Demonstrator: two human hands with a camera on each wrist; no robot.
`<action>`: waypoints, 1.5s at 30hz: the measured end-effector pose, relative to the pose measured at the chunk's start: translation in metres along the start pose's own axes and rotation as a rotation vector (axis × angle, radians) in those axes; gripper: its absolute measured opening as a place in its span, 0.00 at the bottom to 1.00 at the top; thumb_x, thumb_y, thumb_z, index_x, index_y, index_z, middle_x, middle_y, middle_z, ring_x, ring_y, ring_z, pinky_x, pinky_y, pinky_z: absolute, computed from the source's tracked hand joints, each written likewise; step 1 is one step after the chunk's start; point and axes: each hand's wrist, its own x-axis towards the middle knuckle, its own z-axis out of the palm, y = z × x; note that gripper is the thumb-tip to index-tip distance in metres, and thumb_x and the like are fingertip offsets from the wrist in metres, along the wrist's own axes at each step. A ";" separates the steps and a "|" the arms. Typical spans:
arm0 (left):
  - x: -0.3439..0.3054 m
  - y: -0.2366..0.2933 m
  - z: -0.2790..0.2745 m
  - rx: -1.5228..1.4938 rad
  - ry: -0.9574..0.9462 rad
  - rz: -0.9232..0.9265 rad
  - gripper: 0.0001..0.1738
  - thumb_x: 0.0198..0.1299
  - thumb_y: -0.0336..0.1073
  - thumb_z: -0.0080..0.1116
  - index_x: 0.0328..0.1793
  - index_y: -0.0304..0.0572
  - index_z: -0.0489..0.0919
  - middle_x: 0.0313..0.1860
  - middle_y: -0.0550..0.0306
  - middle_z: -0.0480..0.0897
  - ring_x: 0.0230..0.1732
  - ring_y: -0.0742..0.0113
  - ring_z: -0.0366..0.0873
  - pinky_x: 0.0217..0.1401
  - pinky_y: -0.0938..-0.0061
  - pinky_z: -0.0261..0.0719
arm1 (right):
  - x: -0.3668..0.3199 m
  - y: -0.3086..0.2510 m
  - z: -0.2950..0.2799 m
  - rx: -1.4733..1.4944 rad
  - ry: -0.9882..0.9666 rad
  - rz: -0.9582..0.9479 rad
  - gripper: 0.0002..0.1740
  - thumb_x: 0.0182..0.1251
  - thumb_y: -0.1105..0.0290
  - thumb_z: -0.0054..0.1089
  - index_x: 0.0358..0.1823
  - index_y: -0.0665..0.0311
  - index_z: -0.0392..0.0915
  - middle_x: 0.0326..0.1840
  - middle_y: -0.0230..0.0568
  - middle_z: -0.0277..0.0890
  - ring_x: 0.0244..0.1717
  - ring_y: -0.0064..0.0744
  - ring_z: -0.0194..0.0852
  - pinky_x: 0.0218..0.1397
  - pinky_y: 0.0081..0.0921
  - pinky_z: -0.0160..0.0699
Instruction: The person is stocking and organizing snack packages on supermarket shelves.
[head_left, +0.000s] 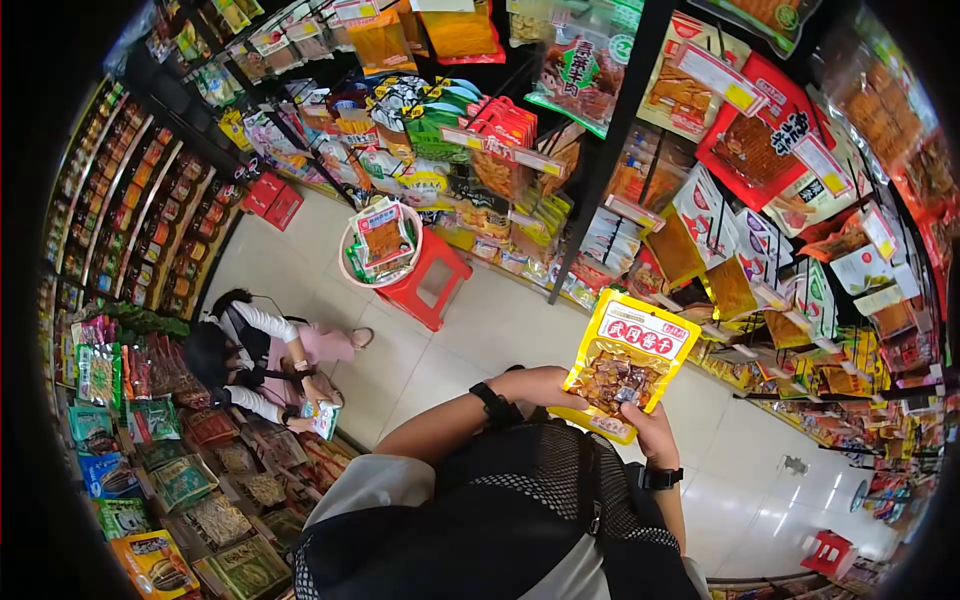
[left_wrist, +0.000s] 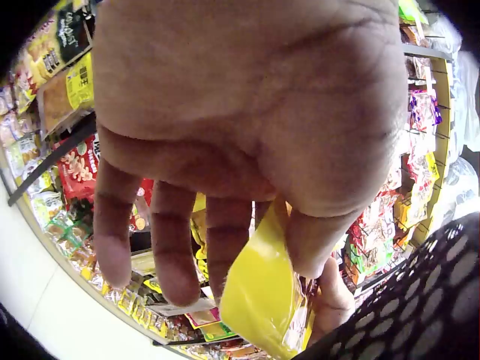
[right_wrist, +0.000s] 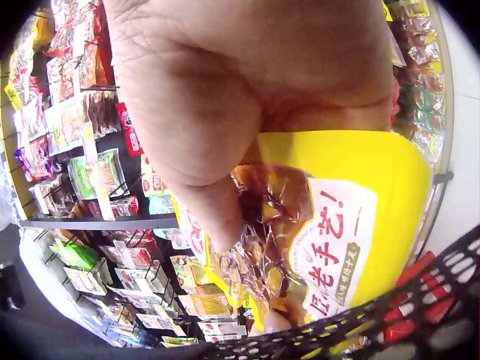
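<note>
Trainee: Shop aisle, pale tiled floor (head_left: 470,340), racks of snack packets (head_left: 760,150) on both sides. Where are the hands?

Operator: I see both raised at chest height before the rack, holding the yellow snack bag (head_left: 625,360) upright between them. At its left edge the left hand (head_left: 545,385) grips; at its lower corner, the right hand (head_left: 650,432).

Trainee: What do the wrist views add?

Operator: Left wrist: fingers (left_wrist: 172,247) curled about the bag's edge. Right wrist: thumb (right_wrist: 217,202) pressed on its clear window, pinching it. Only the head view shows me the pink basket (head_left: 345,255), full of packets, on a red stool (head_left: 430,285).
</note>
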 end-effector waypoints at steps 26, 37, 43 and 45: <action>0.177 0.001 0.013 -0.207 -0.735 -0.064 0.31 0.68 0.44 0.63 0.73 0.37 0.70 0.66 0.58 0.77 0.64 0.67 0.73 0.69 0.70 0.71 | -0.053 0.061 -0.055 0.078 0.394 -0.097 0.25 0.70 0.58 0.65 0.60 0.70 0.77 0.54 0.38 0.83 0.50 0.25 0.79 0.57 0.25 0.79; 0.306 0.119 0.226 0.133 -1.029 0.007 0.30 0.69 0.45 0.61 0.72 0.36 0.71 0.66 0.56 0.77 0.65 0.65 0.73 0.69 0.68 0.71 | -0.229 0.093 -0.191 0.201 0.663 -0.289 0.30 0.68 0.54 0.67 0.63 0.67 0.76 0.56 0.36 0.81 0.53 0.24 0.77 0.59 0.24 0.76; 0.347 0.166 0.317 0.266 -1.285 -0.098 0.18 0.72 0.47 0.58 0.53 0.39 0.79 0.37 0.63 0.81 0.31 0.76 0.73 0.32 0.79 0.73 | -0.296 0.118 -0.211 0.326 0.868 -0.335 0.32 0.69 0.55 0.67 0.67 0.68 0.72 0.61 0.39 0.79 0.58 0.27 0.75 0.64 0.25 0.73; 0.368 0.168 0.346 0.303 -1.374 -0.149 0.21 0.70 0.50 0.60 0.56 0.40 0.79 0.40 0.62 0.83 0.33 0.75 0.74 0.36 0.78 0.75 | -0.303 0.136 -0.219 0.431 0.935 -0.391 0.32 0.69 0.56 0.66 0.68 0.68 0.71 0.63 0.39 0.77 0.59 0.27 0.74 0.65 0.26 0.72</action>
